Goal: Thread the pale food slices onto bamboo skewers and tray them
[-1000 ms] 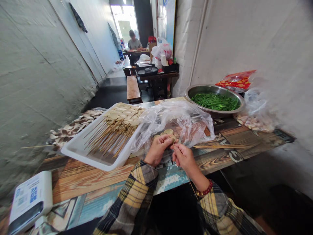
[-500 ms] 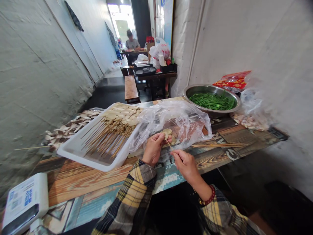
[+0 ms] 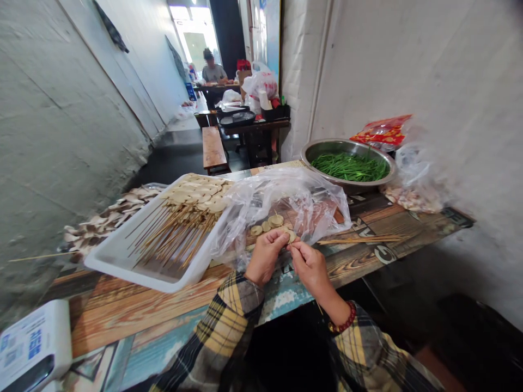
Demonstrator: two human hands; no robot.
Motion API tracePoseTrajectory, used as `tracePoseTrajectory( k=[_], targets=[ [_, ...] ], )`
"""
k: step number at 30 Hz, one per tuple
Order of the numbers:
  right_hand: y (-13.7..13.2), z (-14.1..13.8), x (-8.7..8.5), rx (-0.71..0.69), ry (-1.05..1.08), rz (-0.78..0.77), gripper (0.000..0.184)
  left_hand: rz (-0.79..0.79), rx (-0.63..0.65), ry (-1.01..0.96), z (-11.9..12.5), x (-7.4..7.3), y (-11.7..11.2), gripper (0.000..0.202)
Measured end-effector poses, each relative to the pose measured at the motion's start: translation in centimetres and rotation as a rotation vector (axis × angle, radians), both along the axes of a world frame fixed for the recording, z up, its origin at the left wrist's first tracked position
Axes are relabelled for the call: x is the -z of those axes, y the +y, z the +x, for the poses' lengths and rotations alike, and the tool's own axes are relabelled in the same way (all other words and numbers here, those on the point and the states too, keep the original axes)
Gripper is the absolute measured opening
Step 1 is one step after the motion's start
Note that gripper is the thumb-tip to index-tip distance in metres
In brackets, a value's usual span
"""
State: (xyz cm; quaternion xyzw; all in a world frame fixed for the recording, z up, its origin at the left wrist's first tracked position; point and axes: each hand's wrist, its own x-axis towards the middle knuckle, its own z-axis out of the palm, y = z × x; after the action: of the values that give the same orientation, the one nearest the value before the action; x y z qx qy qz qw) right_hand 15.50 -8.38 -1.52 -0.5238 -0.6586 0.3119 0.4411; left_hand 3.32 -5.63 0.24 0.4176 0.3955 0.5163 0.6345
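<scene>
My left hand (image 3: 266,255) is closed in a pinch on a pale round slice (image 3: 291,236) at the mouth of a clear plastic bag (image 3: 286,204). My right hand (image 3: 309,265) is closed round a thin bamboo skewer whose tip meets that slice; the fingertips of both hands touch. More round slices (image 3: 269,223) lie loose in the bag just beyond my fingers. A white tray (image 3: 122,253) to the left holds several finished skewers (image 3: 183,223).
Loose bamboo skewers (image 3: 362,239) lie on the wooden table (image 3: 134,299) to the right. A steel bowl of green stalks (image 3: 347,166), a red packet (image 3: 382,132) and a bag (image 3: 414,185) stand behind. Sliced mushrooms (image 3: 102,223) lie left; a white device (image 3: 32,354) sits near left. A person sits far off.
My hands came together again: the right hand pushed the skewer up to the slice held by the left. The view shifted slightly right.
</scene>
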Motion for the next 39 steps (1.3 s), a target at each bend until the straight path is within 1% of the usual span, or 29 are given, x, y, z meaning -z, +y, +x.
tracePoseTrajectory(
  k=[3, 4, 6, 7, 9, 11, 14, 17, 19, 21, 24, 28, 30, 32, 35, 39],
  targets=[
    [0.1, 0.9, 0.0, -0.017, 0.030, -0.011, 0.029, 0.026, 0.024, 0.033, -0.4, -0.2, 0.2, 0.028],
    [0.1, 1.4, 0.1, -0.011, 0.049, -0.024, 0.029, 0.034, -0.001, 0.053, -0.7, -0.3, 0.4, 0.029],
    [0.1, 2.4, 0.4, 0.009, 0.096, -0.057, 0.030, 0.061, -0.102, 0.129, -1.5, -0.3, 0.9, 0.031],
    [0.1, 2.9, 0.6, 0.016, 0.118, -0.072, 0.031, 0.082, -0.167, 0.197, -1.9, -0.2, 1.2, 0.030],
    [0.1, 3.7, 1.1, 0.018, 0.142, -0.090, 0.032, 0.140, -0.252, 0.385, -2.6, 0.1, 1.8, 0.023],
    [0.1, 4.2, 1.3, 0.012, 0.142, -0.090, 0.032, 0.232, -0.278, 0.611, -2.8, 0.5, 2.3, 0.015],
    [0.0, 4.4, 1.3, 0.006, 0.146, -0.061, 0.031, 0.377, -0.257, 0.932, -2.4, 0.9, 2.5, 0.007],
    [-0.1, 4.3, 0.9, -0.003, 0.151, -0.027, 0.030, 0.461, -0.231, 1.209, -1.6, 1.0, 2.4, 0.010],
    [-0.1, 4.3, 0.7, -0.006, 0.150, -0.013, 0.030, 0.505, -0.227, 1.336, -1.2, 1.1, 2.3, 0.014],
    [-0.1, 4.3, 0.6, -0.007, 0.144, -0.006, 0.030, 0.543, -0.221, 1.394, -0.9, 1.0, 2.3, 0.015],
    [0.0, 4.3, 0.8, -0.006, 0.130, 0.010, 0.029, 0.567, -0.209, 1.380, -0.4, 1.0, 2.3, 0.013],
    [0.0, 4.3, 0.9, -0.001, 0.129, 0.036, 0.027, 0.544, -0.227, 1.233, 0.0, 1.1, 2.7, 0.011],
    [0.0, 4.3, 0.8, -0.003, 0.129, 0.033, 0.027, 0.475, -0.225, 1.087, -0.1, 1.1, 3.0, 0.008],
    [0.0, 4.4, 0.7, -0.005, 0.134, 0.026, 0.028, 0.360, -0.221, 0.881, -0.4, 1.0, 3.2, 0.008],
    [-0.1, 4.5, 0.7, -0.024, 0.156, 0.030, 0.028, 0.189, -0.213, 0.572, -1.2, 0.3, 3.2, 0.019],
    [-0.3, 4.6, 0.6, -0.125, 0.152, 0.009, 0.026, 0.094, -0.174, 0.332, -2.3, -0.5, 2.9, 0.026]
  ],
)
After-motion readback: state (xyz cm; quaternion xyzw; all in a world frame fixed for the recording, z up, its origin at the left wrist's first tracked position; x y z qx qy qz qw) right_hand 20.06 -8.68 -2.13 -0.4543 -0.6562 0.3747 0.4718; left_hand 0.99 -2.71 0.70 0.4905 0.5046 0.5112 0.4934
